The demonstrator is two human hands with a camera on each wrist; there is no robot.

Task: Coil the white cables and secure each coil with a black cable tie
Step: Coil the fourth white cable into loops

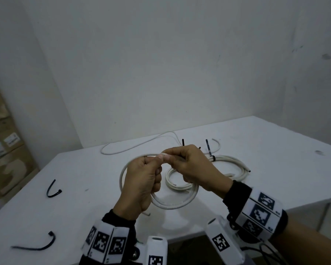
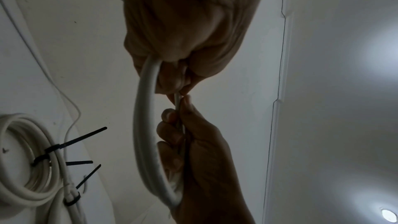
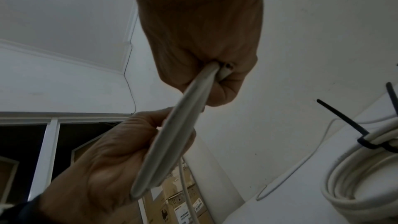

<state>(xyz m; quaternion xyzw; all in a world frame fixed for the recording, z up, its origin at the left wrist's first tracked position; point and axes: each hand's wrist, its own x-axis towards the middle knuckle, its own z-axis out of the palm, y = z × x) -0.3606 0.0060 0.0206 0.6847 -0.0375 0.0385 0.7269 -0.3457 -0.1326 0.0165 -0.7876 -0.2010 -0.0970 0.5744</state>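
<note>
Above the table, both hands hold one white cable (image 1: 123, 175) bent into a loop. My left hand (image 1: 157, 159) pinches the strands at the top of the loop, and the rest hangs below it. My right hand (image 1: 175, 160) grips the same strands just to the right, fingers curled round them. In the left wrist view the loop (image 2: 144, 125) runs from the left hand (image 2: 183, 40) down into the right hand (image 2: 193, 151). The right wrist view shows the cable's cut end (image 3: 225, 72) inside the right fist (image 3: 200, 40). No black tie is on this loop.
Tied white coils (image 1: 229, 159) with black ties (image 1: 208, 150) lie on the white table (image 1: 275, 169) behind my right hand. A loose white cable (image 1: 132, 148) trails at the back. Two loose black ties (image 1: 53, 190) (image 1: 40, 245) lie at the left. Cardboard boxes (image 1: 6, 150) stand far left.
</note>
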